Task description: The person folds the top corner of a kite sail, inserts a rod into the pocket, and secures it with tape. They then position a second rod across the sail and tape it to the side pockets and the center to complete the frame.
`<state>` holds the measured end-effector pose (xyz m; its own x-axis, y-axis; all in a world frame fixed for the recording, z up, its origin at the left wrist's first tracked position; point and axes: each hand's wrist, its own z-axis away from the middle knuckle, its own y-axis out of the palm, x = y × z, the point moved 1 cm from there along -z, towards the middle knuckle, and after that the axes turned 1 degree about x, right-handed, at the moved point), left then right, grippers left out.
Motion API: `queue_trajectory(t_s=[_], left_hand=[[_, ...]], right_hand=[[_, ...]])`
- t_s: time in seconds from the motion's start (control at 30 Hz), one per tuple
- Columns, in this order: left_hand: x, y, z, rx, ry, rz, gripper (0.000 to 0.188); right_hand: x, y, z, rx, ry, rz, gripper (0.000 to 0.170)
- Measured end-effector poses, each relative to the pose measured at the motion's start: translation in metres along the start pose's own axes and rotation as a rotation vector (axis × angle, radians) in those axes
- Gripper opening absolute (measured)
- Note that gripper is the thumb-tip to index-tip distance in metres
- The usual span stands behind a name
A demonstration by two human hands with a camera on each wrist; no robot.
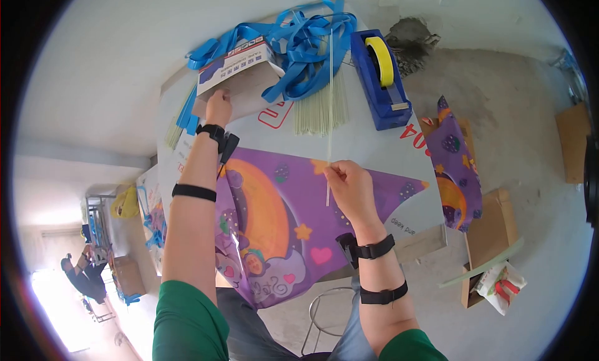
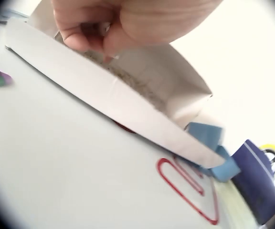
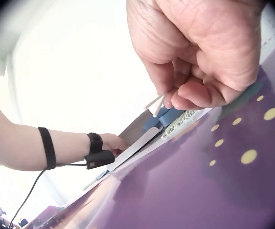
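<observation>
My left hand [image 1: 218, 108] reaches into the open side of a cardboard box [image 1: 240, 68]. In the left wrist view, its curled thumb and fingers hover over a heap of small pale pieces [image 2: 128, 81] inside; I cannot tell whether they pinch one. My right hand [image 1: 351, 189] pinches a long thin pale stick [image 1: 331, 105] between thumb and fingers, upright in the head view. Two white stick ends [image 3: 157, 106] poke out at its fingertips in the right wrist view. Below it lies a purple triangular sheet [image 1: 324, 211] printed with a moon, stars and hearts, hanging over the table's near edge.
Blue ribbon [image 1: 306, 49] lies tangled behind the box, over a bundle of pale sticks [image 1: 318, 114]. A blue tape dispenser [image 1: 380, 86] with yellow tape stands right of it. Another purple printed sheet [image 1: 455, 167] and an open carton [image 1: 493, 230] are beyond the table's right side.
</observation>
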<state>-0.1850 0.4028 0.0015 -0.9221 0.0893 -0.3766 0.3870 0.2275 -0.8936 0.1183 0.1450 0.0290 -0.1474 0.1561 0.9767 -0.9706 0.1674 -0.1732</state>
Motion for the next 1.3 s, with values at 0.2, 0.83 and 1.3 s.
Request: queue_trajectory(t_s=[0.2,0.83,1.3], left_hand=[[-0.012,-0.074,0.091,0.162,-0.302,0.461,0.021],[-0.071,-0.108,0.294,0.423,-0.693,1.495,0.007],[-0.065,-0.071,0.291,0.385,-0.781,2.002,0.009]], right_hand=[[0.008,0.001,0.003,0.025,-0.035,0.028,0.014],[0.023,0.066,0.045,0.615,-0.060,0.425,0.019],[0.028,0.075,0.037,0.240,-0.082,-0.468,0.006]])
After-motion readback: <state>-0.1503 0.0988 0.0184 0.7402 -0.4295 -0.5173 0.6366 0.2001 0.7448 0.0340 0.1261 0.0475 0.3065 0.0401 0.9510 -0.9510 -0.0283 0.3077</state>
